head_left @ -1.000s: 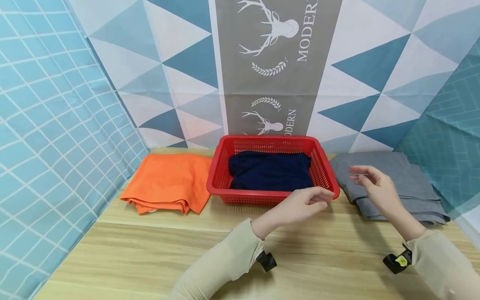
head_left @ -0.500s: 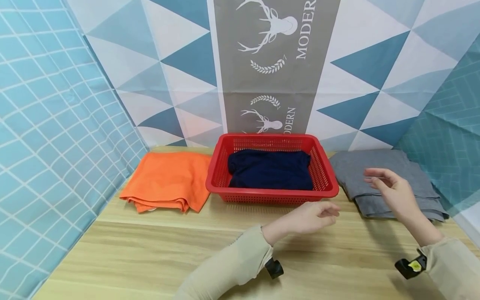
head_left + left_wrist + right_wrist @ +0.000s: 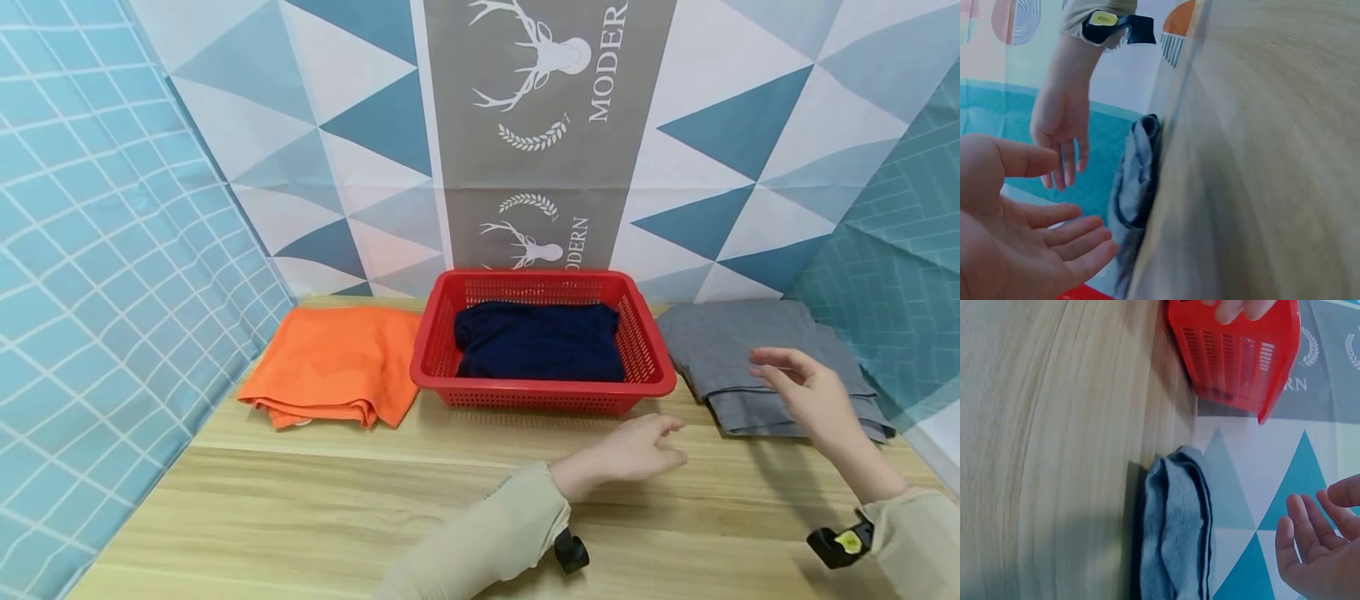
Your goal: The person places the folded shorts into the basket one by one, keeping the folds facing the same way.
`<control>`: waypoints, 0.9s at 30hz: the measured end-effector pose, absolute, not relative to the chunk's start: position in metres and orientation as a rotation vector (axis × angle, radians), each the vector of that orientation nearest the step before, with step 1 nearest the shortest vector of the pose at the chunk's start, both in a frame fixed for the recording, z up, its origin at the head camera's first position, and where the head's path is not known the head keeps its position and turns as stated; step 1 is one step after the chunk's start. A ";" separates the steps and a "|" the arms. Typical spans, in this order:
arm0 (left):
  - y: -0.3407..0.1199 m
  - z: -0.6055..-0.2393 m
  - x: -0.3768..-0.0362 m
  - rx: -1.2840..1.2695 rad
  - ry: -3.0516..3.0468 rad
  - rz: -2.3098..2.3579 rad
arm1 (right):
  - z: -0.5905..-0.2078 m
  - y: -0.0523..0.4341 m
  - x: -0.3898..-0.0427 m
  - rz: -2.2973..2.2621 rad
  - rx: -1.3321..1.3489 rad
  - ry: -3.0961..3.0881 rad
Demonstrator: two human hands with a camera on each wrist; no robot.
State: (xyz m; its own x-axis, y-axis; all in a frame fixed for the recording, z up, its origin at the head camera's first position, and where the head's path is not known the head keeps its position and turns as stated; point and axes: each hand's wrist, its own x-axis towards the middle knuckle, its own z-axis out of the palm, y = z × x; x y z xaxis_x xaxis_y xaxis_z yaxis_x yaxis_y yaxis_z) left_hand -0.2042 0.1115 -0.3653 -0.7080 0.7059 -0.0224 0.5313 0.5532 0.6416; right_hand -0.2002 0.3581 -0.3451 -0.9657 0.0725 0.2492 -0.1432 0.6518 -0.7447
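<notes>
My left hand (image 3: pixel 633 448) hovers over the table in front of the red basket's right corner, holding nothing, its fingers relaxed. In the left wrist view that hand (image 3: pixel 1029 231) shows thumb and fingers spread. My right hand (image 3: pixel 813 396) is above the folded grey cloth (image 3: pixel 757 350), fingers loosely bent around nothing. The right wrist view has the right hand (image 3: pixel 1325 540) apart from the grey cloth (image 3: pixel 1175 531). Inside the red plastic basket (image 3: pixel 540 387) lies a folded navy cloth (image 3: pixel 536 342).
A folded orange cloth (image 3: pixel 337 358) lies left of the basket on the wooden table (image 3: pixel 300 508). Behind stands a patterned backdrop (image 3: pixel 375 125) with triangles and deer heads. A blue grid-patterned sheet (image 3: pixel 90 250) hangs along the left side.
Both hands have drawn back toward the lower right. The left has moved off the basket's front rim; the right has shifted right over the grey cloth. The basket and cloths stay put.
</notes>
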 end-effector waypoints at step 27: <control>0.149 -0.392 -0.187 0.555 2.464 1.239 | -0.359 0.406 -0.206 0.974 -0.397 -2.604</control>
State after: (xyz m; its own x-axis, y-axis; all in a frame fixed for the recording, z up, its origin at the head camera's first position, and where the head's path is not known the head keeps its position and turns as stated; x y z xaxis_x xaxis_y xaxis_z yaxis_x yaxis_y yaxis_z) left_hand -0.1867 0.1488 -0.3922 -0.8706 0.4788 -0.1135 0.1944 0.5466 0.8145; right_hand -0.2058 0.4061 -0.3595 -0.9063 0.3682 0.2077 0.1415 0.7271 -0.6718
